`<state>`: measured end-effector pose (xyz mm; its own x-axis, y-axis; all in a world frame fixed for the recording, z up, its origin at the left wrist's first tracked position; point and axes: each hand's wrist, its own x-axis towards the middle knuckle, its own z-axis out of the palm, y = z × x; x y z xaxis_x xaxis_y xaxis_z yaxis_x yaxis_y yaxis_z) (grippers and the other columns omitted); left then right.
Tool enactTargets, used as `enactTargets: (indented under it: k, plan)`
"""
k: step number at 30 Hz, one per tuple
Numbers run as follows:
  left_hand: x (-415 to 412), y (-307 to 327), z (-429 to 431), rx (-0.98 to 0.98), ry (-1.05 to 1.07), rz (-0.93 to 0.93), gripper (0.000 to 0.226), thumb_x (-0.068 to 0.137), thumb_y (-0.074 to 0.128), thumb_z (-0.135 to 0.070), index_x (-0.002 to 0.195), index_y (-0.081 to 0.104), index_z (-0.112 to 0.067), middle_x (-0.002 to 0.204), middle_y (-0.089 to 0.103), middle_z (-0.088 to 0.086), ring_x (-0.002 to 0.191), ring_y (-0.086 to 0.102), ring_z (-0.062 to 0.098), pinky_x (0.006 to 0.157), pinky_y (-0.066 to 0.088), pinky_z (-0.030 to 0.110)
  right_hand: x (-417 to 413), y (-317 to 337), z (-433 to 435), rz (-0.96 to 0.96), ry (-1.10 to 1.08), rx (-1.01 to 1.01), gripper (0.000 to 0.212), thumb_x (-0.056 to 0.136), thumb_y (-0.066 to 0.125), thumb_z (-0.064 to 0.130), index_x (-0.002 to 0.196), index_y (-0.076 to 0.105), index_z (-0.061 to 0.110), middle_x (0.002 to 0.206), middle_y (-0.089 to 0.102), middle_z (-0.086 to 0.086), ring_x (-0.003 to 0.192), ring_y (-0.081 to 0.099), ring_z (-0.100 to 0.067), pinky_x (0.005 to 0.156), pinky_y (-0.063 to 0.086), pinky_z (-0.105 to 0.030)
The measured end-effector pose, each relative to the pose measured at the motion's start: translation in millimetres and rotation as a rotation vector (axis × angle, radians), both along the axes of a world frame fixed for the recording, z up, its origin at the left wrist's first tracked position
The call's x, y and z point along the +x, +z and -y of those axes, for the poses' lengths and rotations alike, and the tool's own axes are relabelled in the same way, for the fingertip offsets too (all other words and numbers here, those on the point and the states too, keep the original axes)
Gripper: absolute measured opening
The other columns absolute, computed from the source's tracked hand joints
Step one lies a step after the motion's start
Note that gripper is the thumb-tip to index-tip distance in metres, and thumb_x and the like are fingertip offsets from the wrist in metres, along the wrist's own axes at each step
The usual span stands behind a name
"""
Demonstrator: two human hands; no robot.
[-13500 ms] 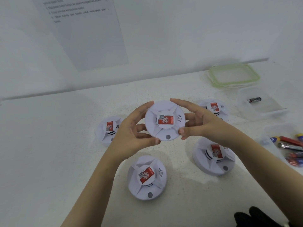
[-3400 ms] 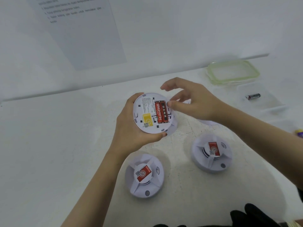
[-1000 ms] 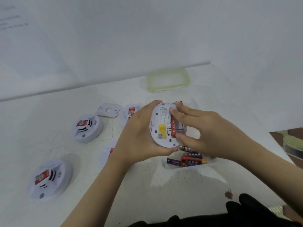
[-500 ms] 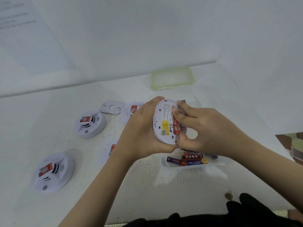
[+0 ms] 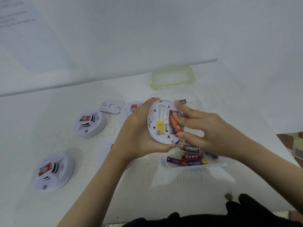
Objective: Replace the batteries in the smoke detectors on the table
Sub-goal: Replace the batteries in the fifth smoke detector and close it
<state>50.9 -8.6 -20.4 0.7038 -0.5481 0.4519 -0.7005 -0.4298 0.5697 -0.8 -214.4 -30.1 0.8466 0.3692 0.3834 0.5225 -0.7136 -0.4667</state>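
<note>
My left hand (image 5: pixel 136 133) grips a white round smoke detector (image 5: pixel 161 122), its back side up and tilted, above the table. The battery bay is open and a red battery (image 5: pixel 175 124) sits partly lifted in it. My right hand (image 5: pixel 206 133) pinches that red battery between fingertips and thumb. Just below my right hand, a clear tray (image 5: pixel 196 166) holds several loose batteries. One black battery (image 5: pixel 182 101) lies in another clear tray behind the detector.
Two closed smoke detectors (image 5: pixel 90 122) (image 5: pixel 52 172) stand at the left, and another (image 5: pixel 132 108) is partly hidden behind my left hand. A white mounting plate (image 5: pixel 112 106) lies near it. A green-rimmed lid (image 5: pixel 173 77) lies at the back. The table's right edge is close.
The red battery has tilted up out of the bay, with my right hand's fingers now curled round it. The detector stays in my left hand.
</note>
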Motion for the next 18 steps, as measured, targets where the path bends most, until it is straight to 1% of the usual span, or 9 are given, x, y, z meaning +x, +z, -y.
enactTargets:
  k: [3,4,7,9,11,13,15,16,18]
  plan:
    - [4.5,-1.6,-5.0,0.02,0.02,0.0,0.093,0.052,0.076,-0.059,0.131,0.043,-0.024,0.114,0.053,-0.025,0.103,0.055,-0.003,0.087,0.048,0.015,-5.5,-2.2,3.0,0.08,-0.031,0.089,0.037,0.09,0.05,0.027,0.117,0.065,0.005,0.136,0.05,-0.004,0.123,0.049,-0.005,0.097,0.044,-0.019]
    - [6.4,-2.7,-7.3,0.034,0.026,0.003,0.095,0.052,0.076,-0.06,0.133,0.042,-0.023,0.117,0.05,-0.026,0.105,0.054,-0.004,0.089,0.046,0.012,-8.0,-2.3,4.9,0.073,-0.054,0.113,0.035,0.09,0.05,0.026,0.113,0.067,0.005,0.134,0.052,-0.002,0.122,0.048,-0.002,0.098,0.042,-0.016]
    - [10.3,-6.3,-15.0,0.038,0.059,-0.043,0.094,0.05,0.077,-0.06,0.132,0.035,-0.036,0.118,0.044,-0.033,0.109,0.046,-0.017,0.09,0.037,0.001,-15.8,-2.2,13.4,-0.015,-0.081,0.142,0.029,0.086,0.05,0.026,0.101,0.072,0.013,0.129,0.059,0.002,0.115,0.055,0.0,0.096,0.043,-0.016]
    - [12.9,-9.6,-21.1,0.009,0.094,-0.09,0.1,0.047,0.079,-0.06,0.132,0.032,-0.036,0.119,0.044,-0.033,0.112,0.042,-0.021,0.091,0.034,-0.001,-19.4,-1.5,19.5,-0.128,-0.051,0.066,0.028,0.08,0.05,0.03,0.095,0.073,0.023,0.129,0.058,0.01,0.115,0.053,0.002,0.096,0.043,-0.018]
    - [15.1,-12.3,-26.1,-0.017,0.128,-0.116,0.11,0.042,0.087,-0.06,0.132,0.033,-0.03,0.121,0.043,-0.032,0.112,0.041,-0.023,0.091,0.033,-0.002,-19.2,-0.4,21.8,-0.216,-0.013,-0.008,0.03,0.078,0.048,0.036,0.094,0.072,0.031,0.13,0.055,0.016,0.12,0.046,0.003,0.1,0.036,-0.018]
    - [17.5,-14.2,-29.1,-0.042,0.151,-0.135,0.112,0.038,0.09,-0.054,0.132,0.035,-0.026,0.121,0.043,-0.032,0.111,0.041,-0.024,0.09,0.033,-0.003,-11.6,2.8,22.0,-0.22,0.0,0.019,0.029,0.081,0.049,0.037,0.096,0.072,0.03,0.124,0.058,0.015,0.118,0.047,0.002,0.101,0.032,-0.017]
    - [20.2,-15.1,-29.7,-0.074,0.161,-0.133,0.112,0.039,0.092,-0.053,0.131,0.037,-0.025,0.121,0.044,-0.038,0.113,0.042,-0.023,0.09,0.034,-0.003,5.3,7.2,21.1,-0.159,-0.03,0.042,0.027,0.084,0.049,0.034,0.098,0.072,0.026,0.114,0.064,0.012,0.109,0.051,0.0,0.097,0.034,-0.015]
    - [21.6,-15.6,-29.3,-0.095,0.16,-0.134,0.109,0.041,0.089,-0.054,0.131,0.037,-0.025,0.122,0.043,-0.041,0.114,0.042,-0.022,0.091,0.034,-0.002,16.8,9.9,21.3,-0.138,-0.058,0.034,0.026,0.086,0.05,0.03,0.1,0.071,0.024,0.11,0.065,0.011,0.104,0.052,0.001,0.094,0.033,-0.013]
    - [25.1,-15.5,-25.9,-0.136,0.161,-0.136,0.103,0.045,0.084,-0.054,0.131,0.037,-0.024,0.124,0.042,-0.04,0.116,0.043,-0.019,0.092,0.035,0.0,44.1,14.6,22.0,-0.166,-0.105,-0.043,0.026,0.088,0.052,0.021,0.108,0.069,0.022,0.111,0.066,0.009,0.097,0.049,0.002,0.087,0.03,-0.01]
